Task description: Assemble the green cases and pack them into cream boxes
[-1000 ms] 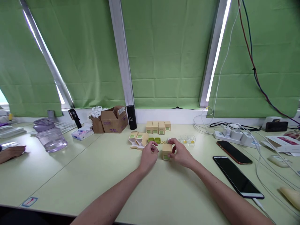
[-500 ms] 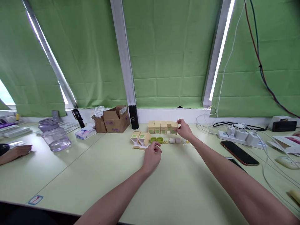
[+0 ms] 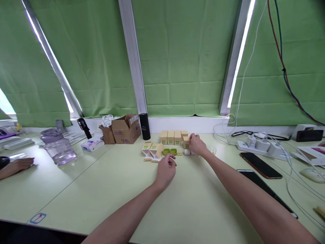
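Observation:
My right hand [image 3: 198, 145] grips the side of a small tan cardboard box [image 3: 186, 141] with a green label. It is at the right end of a row of similar boxes [image 3: 170, 137]. My left hand [image 3: 166, 168] hovers low over the table with loosely bent fingers, and nothing shows in them. Just beyond it are a green two-part tray [image 3: 170, 151] and some tiny yellowish pieces [image 3: 179, 154]. To its left lie two opened boxes [image 3: 152, 151] with their flaps out. A small white roll-like piece [image 3: 187, 152] sits beneath the held box; my right hand partly hides what is beside it.
Left of the row stand a black cylinder [image 3: 144, 126], an open brown carton [image 3: 126, 130], a tissue pack [image 3: 92, 144] and a clear jug [image 3: 59, 149]. On the right are phones [image 3: 260, 165], a power strip [image 3: 261, 149] and loose cables. Another person's hand [image 3: 22, 165] rests far left.
My right hand has shifted slightly left and nearer with the small box, now partly covering the white pieces. My left hand has barely moved. More of the nearer phone shows.

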A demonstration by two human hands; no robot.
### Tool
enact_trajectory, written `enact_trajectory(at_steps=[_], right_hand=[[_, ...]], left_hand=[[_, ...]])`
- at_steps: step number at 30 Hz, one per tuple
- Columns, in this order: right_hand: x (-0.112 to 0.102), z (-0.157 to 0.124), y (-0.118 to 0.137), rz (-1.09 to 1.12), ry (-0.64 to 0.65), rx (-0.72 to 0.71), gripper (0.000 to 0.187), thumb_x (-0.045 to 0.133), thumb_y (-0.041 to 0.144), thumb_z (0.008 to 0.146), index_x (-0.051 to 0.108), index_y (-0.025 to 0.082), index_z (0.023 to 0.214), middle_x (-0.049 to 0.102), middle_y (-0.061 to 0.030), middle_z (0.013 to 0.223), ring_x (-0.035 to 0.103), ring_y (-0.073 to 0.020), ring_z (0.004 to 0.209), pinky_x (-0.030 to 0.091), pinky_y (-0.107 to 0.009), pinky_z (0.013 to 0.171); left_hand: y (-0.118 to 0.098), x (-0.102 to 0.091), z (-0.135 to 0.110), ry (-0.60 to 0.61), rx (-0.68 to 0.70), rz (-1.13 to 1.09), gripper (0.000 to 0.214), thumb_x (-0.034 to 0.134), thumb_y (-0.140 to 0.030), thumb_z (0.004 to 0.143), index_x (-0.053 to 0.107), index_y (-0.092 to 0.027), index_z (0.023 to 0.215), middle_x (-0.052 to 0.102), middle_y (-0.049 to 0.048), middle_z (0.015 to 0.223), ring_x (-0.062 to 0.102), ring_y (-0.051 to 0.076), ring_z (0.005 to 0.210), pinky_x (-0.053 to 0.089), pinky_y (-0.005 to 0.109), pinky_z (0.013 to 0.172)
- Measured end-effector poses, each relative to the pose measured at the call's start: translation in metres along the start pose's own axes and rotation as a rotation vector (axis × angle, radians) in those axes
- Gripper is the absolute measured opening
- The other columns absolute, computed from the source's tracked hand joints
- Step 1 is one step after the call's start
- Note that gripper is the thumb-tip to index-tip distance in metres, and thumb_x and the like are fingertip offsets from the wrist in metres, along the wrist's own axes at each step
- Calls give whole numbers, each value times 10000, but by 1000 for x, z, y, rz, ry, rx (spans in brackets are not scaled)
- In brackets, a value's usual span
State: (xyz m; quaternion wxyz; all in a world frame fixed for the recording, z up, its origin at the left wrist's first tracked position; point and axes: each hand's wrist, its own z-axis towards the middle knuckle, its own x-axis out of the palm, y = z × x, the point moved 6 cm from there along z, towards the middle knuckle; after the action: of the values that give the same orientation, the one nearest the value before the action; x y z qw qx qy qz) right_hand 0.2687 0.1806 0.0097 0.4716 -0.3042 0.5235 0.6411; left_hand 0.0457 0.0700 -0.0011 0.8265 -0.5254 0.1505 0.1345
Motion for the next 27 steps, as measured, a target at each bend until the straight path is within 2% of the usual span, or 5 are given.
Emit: enact_trajectory(at_steps=[5, 10, 20, 27], right_hand=[[1, -11, 11, -117, 44, -76, 159, 618, 266, 916, 672, 231, 1061, 671, -142, 1109, 612, -332, 1117, 440, -401, 877], [4, -7, 15, -173, 51, -79, 248, 605, 225, 912, 695, 236, 1143, 673, -156, 1196, 599, -332, 1158, 418, -427, 935], [7, 4, 17, -205, 79, -27, 395, 537, 172, 910, 645, 209, 1289, 675, -150, 1292, 591, -334, 1186, 413, -426, 934], [-1, -12, 27, -205, 16, -56, 445, 520, 152, 922, 661, 258, 1330, 667, -143, 1308, 544, -348, 1238, 390, -435, 962]], left_hand=[[1, 3, 0, 16, -5, 31, 154, 543, -120, 822, 585, -243, 906, 698, -7, 749, 652, 195, 730, 484, 317, 761], [1, 3, -1, 16, -4, 13, 162, 551, -111, 813, 582, -244, 901, 691, -12, 742, 650, 190, 722, 478, 304, 742], [1, 6, -1, 50, -19, 110, 167, 507, -109, 862, 587, -230, 945, 699, -10, 774, 652, 167, 740, 469, 279, 746], [2, 5, -2, 54, -22, 114, 166, 506, -102, 863, 580, -229, 940, 700, -11, 777, 658, 166, 752, 467, 274, 740]])
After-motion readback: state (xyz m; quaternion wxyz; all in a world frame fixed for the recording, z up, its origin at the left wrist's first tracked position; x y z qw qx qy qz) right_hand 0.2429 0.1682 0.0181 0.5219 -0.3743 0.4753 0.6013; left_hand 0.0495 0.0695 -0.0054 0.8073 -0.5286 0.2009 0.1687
